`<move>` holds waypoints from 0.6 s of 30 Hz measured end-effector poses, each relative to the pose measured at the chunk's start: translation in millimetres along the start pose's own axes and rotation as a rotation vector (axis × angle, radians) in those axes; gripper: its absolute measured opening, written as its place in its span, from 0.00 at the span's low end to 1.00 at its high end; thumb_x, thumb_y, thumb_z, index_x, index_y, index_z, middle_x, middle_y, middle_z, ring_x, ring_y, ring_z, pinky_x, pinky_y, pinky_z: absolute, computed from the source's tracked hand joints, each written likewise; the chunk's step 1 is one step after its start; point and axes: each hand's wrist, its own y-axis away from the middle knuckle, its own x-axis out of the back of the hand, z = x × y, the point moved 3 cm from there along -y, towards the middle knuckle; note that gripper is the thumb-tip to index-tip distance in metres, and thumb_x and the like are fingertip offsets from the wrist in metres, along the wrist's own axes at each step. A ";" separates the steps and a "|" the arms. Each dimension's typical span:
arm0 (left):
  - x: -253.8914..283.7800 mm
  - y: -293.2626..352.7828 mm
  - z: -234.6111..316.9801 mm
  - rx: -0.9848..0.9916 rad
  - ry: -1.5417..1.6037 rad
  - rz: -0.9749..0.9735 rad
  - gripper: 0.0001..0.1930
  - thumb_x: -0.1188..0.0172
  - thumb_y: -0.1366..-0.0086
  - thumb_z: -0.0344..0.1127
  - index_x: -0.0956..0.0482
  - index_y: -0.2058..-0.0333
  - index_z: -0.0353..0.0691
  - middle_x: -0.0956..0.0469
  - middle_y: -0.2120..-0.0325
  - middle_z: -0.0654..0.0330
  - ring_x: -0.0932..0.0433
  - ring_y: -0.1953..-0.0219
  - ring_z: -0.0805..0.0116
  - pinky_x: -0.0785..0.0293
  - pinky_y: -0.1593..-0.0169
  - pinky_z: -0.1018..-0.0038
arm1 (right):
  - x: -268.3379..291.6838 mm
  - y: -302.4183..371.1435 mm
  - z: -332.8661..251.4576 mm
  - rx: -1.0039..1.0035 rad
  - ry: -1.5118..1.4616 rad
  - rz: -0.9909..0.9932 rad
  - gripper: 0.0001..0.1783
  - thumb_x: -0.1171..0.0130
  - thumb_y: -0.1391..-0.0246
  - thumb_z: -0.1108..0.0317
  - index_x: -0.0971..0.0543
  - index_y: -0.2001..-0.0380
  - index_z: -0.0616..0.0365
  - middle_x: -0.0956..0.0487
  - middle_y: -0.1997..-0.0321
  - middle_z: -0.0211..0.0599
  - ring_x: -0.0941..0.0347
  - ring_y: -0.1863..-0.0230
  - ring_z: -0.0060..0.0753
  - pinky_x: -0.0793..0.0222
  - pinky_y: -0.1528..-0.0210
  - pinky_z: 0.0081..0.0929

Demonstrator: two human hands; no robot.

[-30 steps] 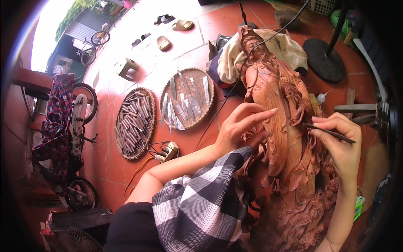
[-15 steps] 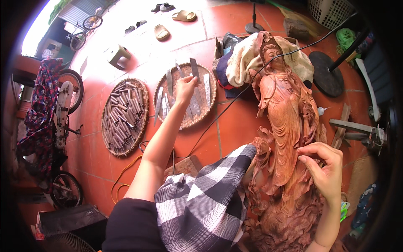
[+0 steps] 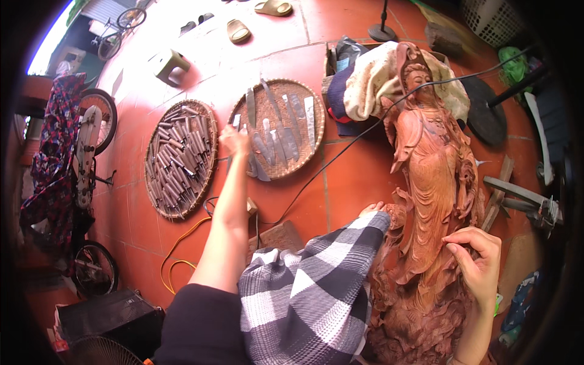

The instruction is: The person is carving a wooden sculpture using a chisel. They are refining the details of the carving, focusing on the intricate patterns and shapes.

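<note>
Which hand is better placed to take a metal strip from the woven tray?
Left, most likely. The left hand is at the rim of the woven tray, close to the metal strips; the right hand is farther away, beside the carved wooden statue.

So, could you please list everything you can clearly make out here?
carved figure: 1, reddish brown, right of centre
left tray: 1, tan, left of centre
rod-like pieces: many, brown, left tray
right tray: 1, tan, upper centre
flat strips: many, grey, right tray
padded cloth: 1, cream, at figure's head
thin cable: 1, black, across figure's head
sandals: 2, olive, top
stool: 1, greenish, upper left
motorbike: 1, dark and pale, left
bicycle: 1, dark, top left
plastic basket: 1, white, top right
checked cloth: 1, black and white, bottom centre
foot: 1, bare, left of figure
left hand: 1, bare, right tray's left edge
right hand: 1, bare, figure's lower right
</note>
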 end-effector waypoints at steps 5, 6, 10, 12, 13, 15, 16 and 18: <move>5.9 -25.9 -112.1 -0.032 -0.550 -0.491 0.21 0.28 0.51 0.51 0.16 0.65 0.40 0.16 0.65 0.49 0.17 0.57 0.53 0.20 0.54 0.59 | 9.8 0.8 13.3 0.024 -0.059 -0.035 0.05 0.36 0.51 0.78 0.18 0.68 0.66 0.17 0.70 0.41 0.20 0.70 0.32 0.26 0.66 0.26; 13.1 -22.1 -125.4 -0.055 -0.578 -0.504 0.22 0.27 0.52 0.51 0.15 0.65 0.40 0.16 0.64 0.49 0.17 0.56 0.52 0.20 0.54 0.58 | 7.4 2.5 21.2 0.035 -0.103 -0.040 0.05 0.36 0.50 0.76 0.18 0.68 0.65 0.17 0.69 0.42 0.19 0.70 0.36 0.26 0.65 0.28; 47.8 -37.3 -80.5 -0.141 -0.216 -0.223 0.17 0.27 0.48 0.46 0.16 0.67 0.40 0.16 0.69 0.55 0.17 0.67 0.61 0.21 0.61 0.67 | 12.2 24.2 36.7 0.314 0.199 0.105 0.17 0.39 0.47 0.72 0.21 0.53 0.58 0.19 0.65 0.43 0.19 0.69 0.44 0.24 0.68 0.35; 88.4 -27.7 0.1 -0.051 0.651 -0.649 0.10 0.31 0.40 0.38 0.19 0.68 0.39 0.19 0.74 0.64 0.24 0.76 0.76 0.29 0.71 0.80 | 21.6 31.5 38.2 0.266 0.422 0.162 0.27 0.40 0.48 0.72 0.27 0.43 0.54 0.20 0.64 0.44 0.19 0.70 0.44 0.22 0.70 0.36; 111.5 13.7 53.5 -0.057 0.863 -0.762 0.06 0.35 0.37 0.34 0.20 0.68 0.39 0.21 0.76 0.67 0.28 0.77 0.82 0.34 0.73 0.84 | 25.8 33.1 41.5 0.226 0.540 0.175 0.32 0.40 0.49 0.71 0.30 0.38 0.52 0.20 0.63 0.44 0.19 0.71 0.44 0.22 0.71 0.37; 202.0 111.9 169.1 -0.138 1.099 -0.985 0.06 0.38 0.33 0.34 0.23 0.64 0.38 0.25 0.78 0.69 0.33 0.81 0.86 0.40 0.78 0.89 | 31.0 22.3 44.3 0.296 0.464 0.347 0.41 0.34 0.54 0.71 0.34 0.34 0.47 0.22 0.65 0.38 0.21 0.70 0.43 0.23 0.69 0.36; 227.4 152.1 207.5 -0.229 1.125 -1.119 0.09 0.39 0.32 0.37 0.24 0.62 0.38 0.26 0.78 0.67 0.35 0.84 0.84 0.41 0.81 0.89 | 34.5 16.3 47.5 0.325 0.427 0.429 0.46 0.31 0.56 0.71 0.36 0.32 0.45 0.23 0.66 0.36 0.22 0.69 0.42 0.23 0.68 0.36; 258.1 234.9 260.9 -0.365 1.104 -1.533 0.10 0.37 0.34 0.37 0.25 0.62 0.37 0.24 0.77 0.65 0.31 0.82 0.84 0.38 0.79 0.89 | 38.1 6.0 55.1 0.531 0.395 0.532 0.36 0.38 0.52 0.70 0.32 0.37 0.50 0.24 0.65 0.44 0.21 0.73 0.44 0.22 0.72 0.37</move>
